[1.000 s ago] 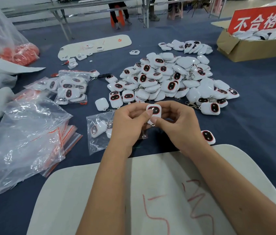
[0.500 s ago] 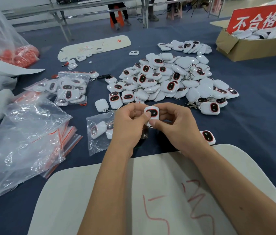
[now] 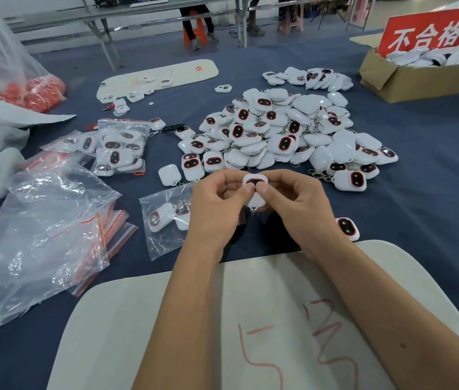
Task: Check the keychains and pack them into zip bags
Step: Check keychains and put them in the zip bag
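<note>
A white keychain (image 3: 256, 183) with a dark red-rimmed oval face is held upright above the blue table. My left hand (image 3: 217, 204) and my right hand (image 3: 298, 204) both pinch it, thumbs side by side on its front. Behind it lies a big pile of the same keychains (image 3: 282, 130). A small zip bag (image 3: 163, 220) with keychains inside lies flat just left of my left hand. One loose keychain (image 3: 348, 228) lies to the right of my right wrist. A filled zip bag (image 3: 120, 149) sits further back on the left.
A stack of empty red-striped zip bags (image 3: 110, 229) lies under crumpled clear plastic (image 3: 34, 229) at left. A white board (image 3: 251, 333) with red marks lies under my forearms. A cardboard box (image 3: 419, 77) with a red sign stands at back right.
The keychain has been turned in my fingers from tilted to upright, and both thumbs have come together on its front. My hands stay in the same place.
</note>
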A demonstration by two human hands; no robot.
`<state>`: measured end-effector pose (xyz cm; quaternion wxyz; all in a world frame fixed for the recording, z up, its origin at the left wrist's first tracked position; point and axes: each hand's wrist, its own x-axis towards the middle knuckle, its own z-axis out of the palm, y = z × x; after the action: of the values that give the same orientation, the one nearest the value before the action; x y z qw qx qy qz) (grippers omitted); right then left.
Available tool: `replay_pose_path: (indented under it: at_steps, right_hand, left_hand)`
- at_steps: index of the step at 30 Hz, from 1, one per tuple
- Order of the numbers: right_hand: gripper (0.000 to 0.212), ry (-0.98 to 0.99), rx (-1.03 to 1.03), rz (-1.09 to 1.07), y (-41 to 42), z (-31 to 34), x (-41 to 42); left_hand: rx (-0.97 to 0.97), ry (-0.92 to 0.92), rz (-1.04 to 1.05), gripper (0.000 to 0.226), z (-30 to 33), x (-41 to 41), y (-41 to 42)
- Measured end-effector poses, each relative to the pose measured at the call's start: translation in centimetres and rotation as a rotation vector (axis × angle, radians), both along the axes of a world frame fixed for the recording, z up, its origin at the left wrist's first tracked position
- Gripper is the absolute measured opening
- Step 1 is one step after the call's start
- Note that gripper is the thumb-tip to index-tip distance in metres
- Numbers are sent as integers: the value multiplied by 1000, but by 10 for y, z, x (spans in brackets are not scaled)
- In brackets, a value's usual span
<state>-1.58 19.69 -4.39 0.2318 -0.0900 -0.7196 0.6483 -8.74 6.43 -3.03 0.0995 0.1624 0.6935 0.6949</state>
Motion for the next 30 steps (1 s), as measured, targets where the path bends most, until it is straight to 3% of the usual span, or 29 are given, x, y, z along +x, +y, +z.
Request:
replay_pose_path:
  at_steps: [6,23,27,30]
  right_hand:
    - [16,-41,38,-34,2,1,-1]
    - [20,-56,46,37,5,1,0]
    - [16,-50,12,67,3,0,-2]
    - [25,-61,21,75,5,-3,-3]
  left_hand:
    - [-10,41,-62,33,1,1,-1]
    - [-30,-62,-110,11,-1,-4,-8]
    - [7,-53,-33,17,-2,-4,-3]
    - [45,-56,-1,20,-4,-3,0]
